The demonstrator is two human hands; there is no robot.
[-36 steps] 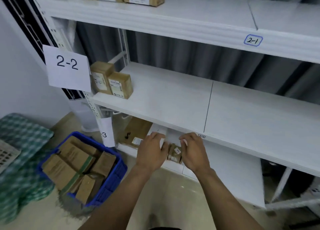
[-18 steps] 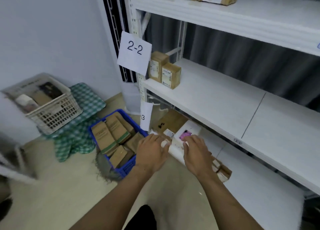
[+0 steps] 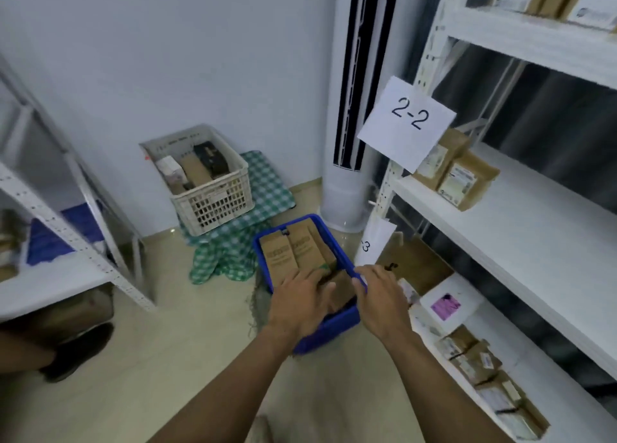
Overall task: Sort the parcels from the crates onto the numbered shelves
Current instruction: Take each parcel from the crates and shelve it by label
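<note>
At the far left a white metal rack (image 3: pixel 66 239) slants across the frame. Below it, in the lower left, another person's dark shoe (image 3: pixel 78 349) rests on the pale, glossy floor (image 3: pixel 150 392). Further in, against the bluish wall (image 3: pixel 133 58), a white crate (image 3: pixel 213 205) sits on a green checked cloth (image 3: pixel 267 189) and holds a few boxes, one of them black.

Just right of the cloth, on the floor at mid-frame, stands the blue crate (image 3: pixel 334 329), packed with brown parcels (image 3: pixel 290 255) set on edge. The left hand (image 3: pixel 300 305) lies loose on top of the nearer ones, its fingers fairly straight. The right hand (image 3: pixel 380 299) is over the crate's right rim with fingertips bent down at the edge. It is too blurred for me to tell whether it grips anything.

Behind the crate a tall white tower unit (image 3: pixel 347 162) fills the corner. To its right a paper sign reading "2-2" (image 3: pixel 407 122) hangs from the post of the shelving and partly covers two labelled parcels (image 3: pixel 460 179) on the middle shelf (image 3: pixel 534 242). On the bottom shelf lie a flat brown parcel (image 3: pixel 420 269), a white box (image 3: pixel 447 304) with a purple label and a row of small parcels (image 3: pixel 477 359). A grey curtain (image 3: pixel 551 108) hangs behind the shelving.
</note>
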